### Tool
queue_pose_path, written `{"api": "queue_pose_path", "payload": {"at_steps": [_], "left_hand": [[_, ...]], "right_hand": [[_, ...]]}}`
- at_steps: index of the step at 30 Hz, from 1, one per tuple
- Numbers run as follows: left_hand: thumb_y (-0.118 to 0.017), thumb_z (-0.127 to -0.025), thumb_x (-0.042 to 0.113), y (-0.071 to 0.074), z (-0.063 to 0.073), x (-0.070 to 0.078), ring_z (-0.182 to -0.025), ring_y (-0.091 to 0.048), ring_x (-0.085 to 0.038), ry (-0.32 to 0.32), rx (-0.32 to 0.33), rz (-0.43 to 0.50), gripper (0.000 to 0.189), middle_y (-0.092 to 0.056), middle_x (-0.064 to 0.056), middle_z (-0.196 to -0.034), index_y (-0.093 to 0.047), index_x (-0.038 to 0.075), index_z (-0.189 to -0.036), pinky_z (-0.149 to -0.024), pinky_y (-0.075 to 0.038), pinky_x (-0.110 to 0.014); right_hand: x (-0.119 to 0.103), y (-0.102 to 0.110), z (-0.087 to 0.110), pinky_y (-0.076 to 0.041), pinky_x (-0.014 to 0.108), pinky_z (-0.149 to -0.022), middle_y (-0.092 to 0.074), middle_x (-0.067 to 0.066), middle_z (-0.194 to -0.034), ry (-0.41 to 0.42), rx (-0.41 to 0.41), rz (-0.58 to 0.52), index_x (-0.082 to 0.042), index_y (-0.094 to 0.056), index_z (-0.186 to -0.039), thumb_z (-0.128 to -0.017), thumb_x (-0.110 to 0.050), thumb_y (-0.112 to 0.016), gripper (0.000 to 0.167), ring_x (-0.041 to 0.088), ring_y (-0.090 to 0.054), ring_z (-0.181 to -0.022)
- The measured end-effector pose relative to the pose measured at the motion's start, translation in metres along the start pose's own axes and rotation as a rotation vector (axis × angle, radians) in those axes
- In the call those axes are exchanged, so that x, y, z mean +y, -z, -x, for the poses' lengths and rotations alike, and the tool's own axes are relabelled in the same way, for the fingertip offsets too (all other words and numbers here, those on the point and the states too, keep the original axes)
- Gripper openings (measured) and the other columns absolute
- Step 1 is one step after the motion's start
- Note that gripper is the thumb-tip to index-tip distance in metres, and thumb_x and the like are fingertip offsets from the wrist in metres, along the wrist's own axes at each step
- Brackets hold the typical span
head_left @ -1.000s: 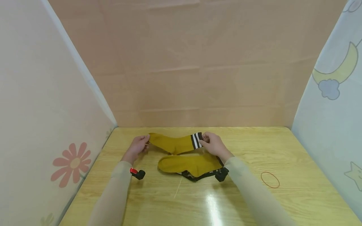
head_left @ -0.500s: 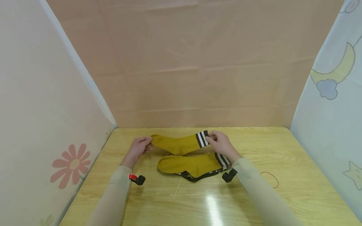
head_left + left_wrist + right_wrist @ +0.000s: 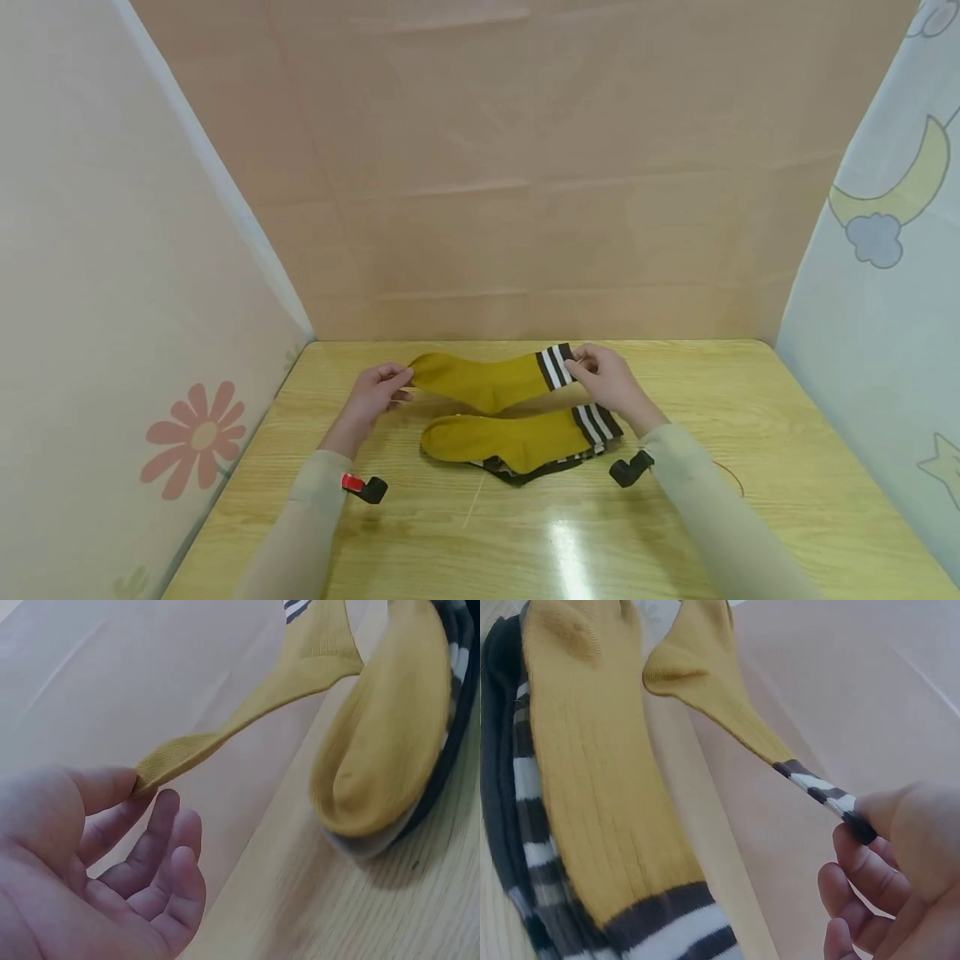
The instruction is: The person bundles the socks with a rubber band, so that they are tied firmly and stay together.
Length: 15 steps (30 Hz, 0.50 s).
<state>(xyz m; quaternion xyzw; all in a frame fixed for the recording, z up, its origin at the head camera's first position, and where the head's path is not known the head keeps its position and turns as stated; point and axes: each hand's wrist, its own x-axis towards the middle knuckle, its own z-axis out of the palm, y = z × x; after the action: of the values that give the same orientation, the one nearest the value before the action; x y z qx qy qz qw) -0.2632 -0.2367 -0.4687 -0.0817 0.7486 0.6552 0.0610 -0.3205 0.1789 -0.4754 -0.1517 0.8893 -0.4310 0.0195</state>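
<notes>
A mustard-yellow sock (image 3: 480, 379) with a dark cuff and white stripes is stretched between both hands, behind a pile of socks. My left hand (image 3: 375, 398) pinches its toe between thumb and forefinger, the other fingers loosely curled below. At the other end my right hand (image 3: 609, 385) pinches the striped cuff. In the left wrist view the held sock (image 3: 277, 690) rises away from the fingertips. A matching yellow sock (image 3: 502, 439) lies flat on top of the pile. Under it show a striped sock (image 3: 534, 817) and a dark sock (image 3: 501, 750).
The pile lies on a light wood table (image 3: 420, 542). A thin reddish-brown loop (image 3: 729, 477) rests at the right, partly hidden by the right sleeve. A tan back wall (image 3: 525, 208) and patterned side panels (image 3: 112, 250) enclose the table.
Both hands have moved to the right with the held sock, the right hand farther, and the sock looks more drawn out. The lower sock's striped cuff has come into view.
</notes>
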Motion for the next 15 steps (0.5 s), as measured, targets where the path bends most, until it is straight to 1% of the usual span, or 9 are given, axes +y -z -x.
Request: {"api": "queue_pose_path", "payload": {"at_steps": [2,6,8,10,12,15], "left_hand": [[-0.067,-0.106,0.029,-0.002,0.003,0.001,-0.085,-0.073,-0.018,-0.01,-0.008,-0.001,0.025,-0.073,-0.001,-0.099,-0.071,0.005,-0.109,-0.076,-0.058,-0.031],[-0.068,-0.105,0.026,-0.004,0.008,0.002,-0.083,-0.072,-0.017,-0.036,0.001,0.0,0.024,-0.076,-0.006,-0.101,-0.071,0.003,-0.11,-0.076,-0.057,-0.03],[-0.068,-0.105,0.024,-0.005,0.01,0.002,-0.084,-0.072,-0.019,-0.046,-0.003,-0.005,0.024,-0.077,-0.008,-0.101,-0.071,0.002,-0.111,-0.076,-0.057,-0.031],[-0.069,-0.104,0.024,-0.006,0.012,0.002,-0.086,-0.072,-0.022,-0.049,-0.022,-0.012,0.023,-0.077,-0.007,-0.099,-0.071,0.002,-0.111,-0.076,-0.056,-0.032],[-0.068,-0.105,0.025,-0.008,0.016,0.002,-0.088,-0.071,-0.025,-0.055,-0.054,-0.029,0.024,-0.076,-0.007,-0.099,-0.071,0.002,-0.111,-0.077,-0.056,-0.034],[-0.067,-0.106,0.025,-0.01,0.021,0.001,-0.091,-0.07,-0.029,-0.06,-0.097,-0.053,0.025,-0.074,-0.009,-0.101,-0.07,0.002,-0.111,-0.078,-0.056,-0.037]], "right_hand": [[0.001,0.004,0.002,-0.048,0.038,-0.072,-0.069,0.01,-0.096,-0.001,0.003,-0.006,-0.001,-0.065,-0.121,-0.108,-0.033,-0.062,0.035,0.022,-0.055,-0.078],[0.002,0.01,0.006,-0.048,0.036,-0.07,-0.068,0.009,-0.093,0.007,0.005,-0.012,-0.002,-0.065,-0.119,-0.108,-0.032,-0.063,0.033,0.02,-0.055,-0.076],[0.002,0.013,0.008,-0.048,0.035,-0.069,-0.069,0.008,-0.092,0.014,0.0,-0.013,-0.002,-0.065,-0.118,-0.107,-0.032,-0.063,0.032,0.02,-0.055,-0.076],[0.003,0.016,0.01,-0.047,0.034,-0.068,-0.069,0.008,-0.091,0.015,-0.007,-0.014,-0.002,-0.065,-0.118,-0.107,-0.032,-0.063,0.032,0.019,-0.055,-0.076],[0.003,0.019,0.013,-0.046,0.034,-0.066,-0.067,0.008,-0.089,0.01,-0.015,-0.02,-0.003,-0.065,-0.117,-0.107,-0.032,-0.064,0.031,0.02,-0.054,-0.073],[0.004,0.024,0.016,-0.045,0.034,-0.064,-0.066,0.009,-0.086,0.008,-0.026,-0.026,-0.003,-0.066,-0.116,-0.107,-0.031,-0.064,0.029,0.02,-0.052,-0.071]]}}
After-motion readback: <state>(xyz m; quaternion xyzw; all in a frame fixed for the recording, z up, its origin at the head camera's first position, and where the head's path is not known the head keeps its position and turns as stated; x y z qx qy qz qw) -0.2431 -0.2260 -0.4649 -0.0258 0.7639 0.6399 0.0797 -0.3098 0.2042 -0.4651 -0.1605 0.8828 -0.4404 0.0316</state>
